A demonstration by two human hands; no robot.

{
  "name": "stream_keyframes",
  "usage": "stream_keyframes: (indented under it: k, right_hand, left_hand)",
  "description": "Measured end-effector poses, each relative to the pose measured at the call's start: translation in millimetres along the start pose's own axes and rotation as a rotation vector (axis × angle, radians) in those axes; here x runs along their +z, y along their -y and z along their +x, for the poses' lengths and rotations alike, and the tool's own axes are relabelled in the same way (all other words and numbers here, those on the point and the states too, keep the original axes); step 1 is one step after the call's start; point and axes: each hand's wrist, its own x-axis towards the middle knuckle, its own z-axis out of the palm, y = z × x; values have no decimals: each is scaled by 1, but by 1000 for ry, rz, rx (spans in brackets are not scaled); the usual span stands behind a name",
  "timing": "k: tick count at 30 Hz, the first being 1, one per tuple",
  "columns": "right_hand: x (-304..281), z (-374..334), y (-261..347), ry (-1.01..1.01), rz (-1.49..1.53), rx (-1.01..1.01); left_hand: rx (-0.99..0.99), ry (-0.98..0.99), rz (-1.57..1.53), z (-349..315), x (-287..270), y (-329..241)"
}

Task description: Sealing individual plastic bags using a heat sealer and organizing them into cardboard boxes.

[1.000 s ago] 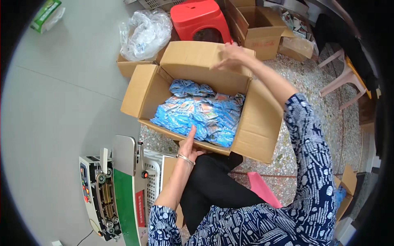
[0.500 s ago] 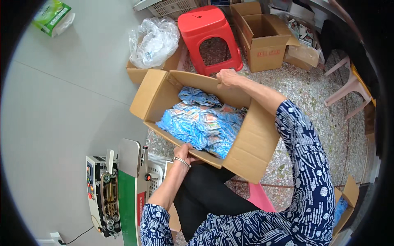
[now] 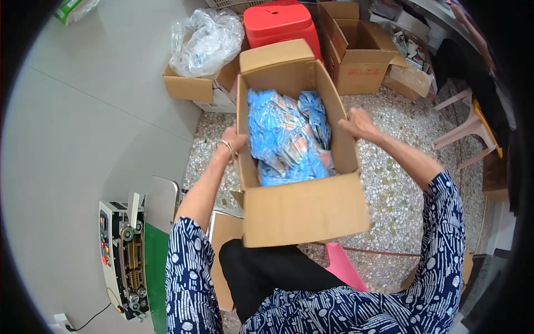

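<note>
Between both arms I hold an open cardboard box (image 3: 306,214) over the floor in front of my knees. Many small blue-and-white packets (image 3: 278,131) with orange and grey patches fill its lower part. My left hand (image 3: 236,139), with a bangle at the wrist, grips the rim of the left long wall. On the opposite wall, my right hand (image 3: 359,123) is closed around the upper edge. One end flap hangs toward me and the other leans out at the far end. Some fingers are hidden behind the cardboard.
Behind the box stands a red stool (image 3: 278,22). To its left is a carton with clear plastic bags (image 3: 206,42); to its right, an open brown carton (image 3: 361,69). A machine with a green belt (image 3: 157,267) stands at left. A pale stool (image 3: 470,131) is at far right.
The box has swung from slanting to nearly lengthwise away from me and moved farther forward, and the packets inside have shifted. My left hand moved forward; my right came back and to the right.
</note>
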Motion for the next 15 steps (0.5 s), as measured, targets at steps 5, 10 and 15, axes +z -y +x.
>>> stream_keyframes:
  k: [5,10,15]
  right_hand:
    - [11,-36,10,255,377,127]
    - [-38,-64,52,129,-525,-644]
    - [8,-40,37,-1,-716,-1129]
  left_hand:
    - [206,200,146,56,-34,3]
    - [394,148,623,83,-57,0]
    - [409,127,821,104,-32,-35]
